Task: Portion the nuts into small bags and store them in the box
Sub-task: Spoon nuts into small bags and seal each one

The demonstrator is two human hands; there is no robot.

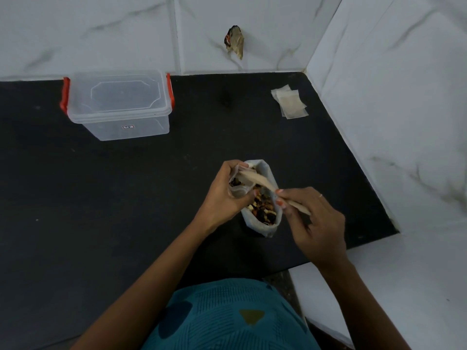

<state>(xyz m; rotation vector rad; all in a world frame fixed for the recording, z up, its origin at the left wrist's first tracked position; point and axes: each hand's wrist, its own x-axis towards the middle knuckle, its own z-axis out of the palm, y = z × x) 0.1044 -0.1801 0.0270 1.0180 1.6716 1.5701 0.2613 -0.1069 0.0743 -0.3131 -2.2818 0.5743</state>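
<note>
Head view: left fingers [231, 165] curled round small bag [237, 192], right fingers [285, 195] pinching spoon [255, 179].

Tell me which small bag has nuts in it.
The small bag gripped by the left hand, with dark nuts showing inside; the spare bags by the far right corner lie flat and empty.

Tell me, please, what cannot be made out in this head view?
- Small bag: head view, mostly covered by the left hand; its fill level is unclear.
- Spoon handle: partly hidden by the right hand.
- Box label: too small to read.
- Box contents: blurred by its cloudy lid.
</note>
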